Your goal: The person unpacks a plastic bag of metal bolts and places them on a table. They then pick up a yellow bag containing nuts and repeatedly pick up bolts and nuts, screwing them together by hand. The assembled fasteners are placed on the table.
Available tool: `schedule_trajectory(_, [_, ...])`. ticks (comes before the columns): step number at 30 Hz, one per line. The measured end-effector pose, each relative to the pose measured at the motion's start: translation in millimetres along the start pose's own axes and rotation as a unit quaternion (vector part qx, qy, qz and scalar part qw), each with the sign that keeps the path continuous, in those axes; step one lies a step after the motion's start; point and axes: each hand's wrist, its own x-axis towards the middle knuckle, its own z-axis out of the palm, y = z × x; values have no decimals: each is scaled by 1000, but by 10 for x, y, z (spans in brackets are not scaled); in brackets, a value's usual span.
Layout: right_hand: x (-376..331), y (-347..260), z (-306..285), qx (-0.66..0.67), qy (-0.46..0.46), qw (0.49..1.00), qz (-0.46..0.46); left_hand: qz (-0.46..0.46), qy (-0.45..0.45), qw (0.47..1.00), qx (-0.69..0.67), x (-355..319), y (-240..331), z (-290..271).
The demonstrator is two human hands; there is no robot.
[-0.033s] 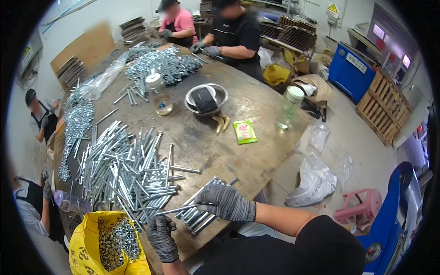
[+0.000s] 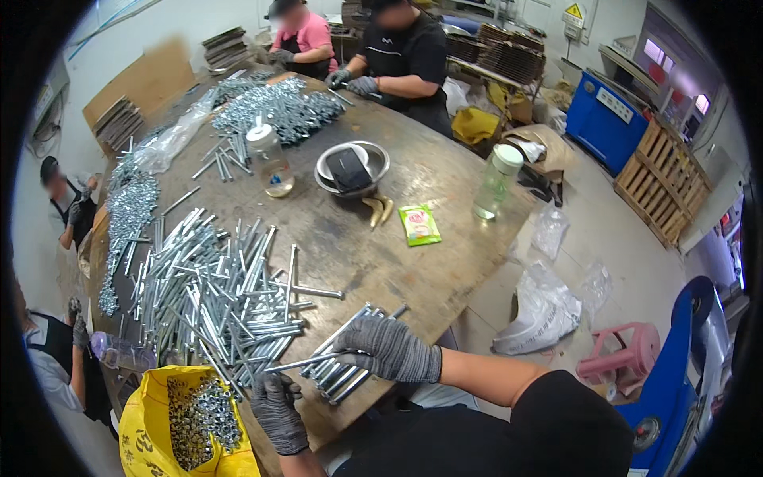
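My right hand (image 2: 388, 350), in a grey knit glove, is closed around a long silver bolt (image 2: 300, 364). The bolt lies nearly level, pointing left. At its left end the gloved fingers of my left hand (image 2: 280, 413) are bent and closed on the tip; whether a nut is between them is hidden. Beneath my right hand, a row of bolts (image 2: 343, 386) lies side by side at the table's near edge. A large loose pile of long bolts (image 2: 214, 294) spreads to the left. Beside my left hand stands a yellow sack (image 2: 143, 405) holding many small metal nuts (image 2: 203, 425).
On the worn table (image 2: 373, 266) are a metal bowl (image 2: 385, 171) with a black object, bananas (image 2: 378, 211), a green packet (image 2: 420, 225), a lidded jar (image 2: 274, 171) and a green bottle (image 2: 497, 183). More hardware (image 2: 274, 111) is heaped farther back. Several people work around the table. A pink stool (image 2: 620, 354) stands right.
The whole view has shifted very slightly. Both hands keep the same hold on the bolt.
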Motion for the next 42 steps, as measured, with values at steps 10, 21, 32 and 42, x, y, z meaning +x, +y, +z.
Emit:
schedule_trajectory(10, [-93,-113,5,-36,79,994,-72,5,85,990,-109,-100,-1,-41])
schedule_trajectory(21, [-154,-76,156,49,-54,997,-10,132,-22,985,111,-188,261,-205])
schedule_trajectory(32, [-50,-139,281,158,-118,980,17,187,-42,957,218,-218,342,-246])
schedule_trajectory(42, [-62,-251,333,150,-33,987,37,118,-15,984,129,-251,355,-123])
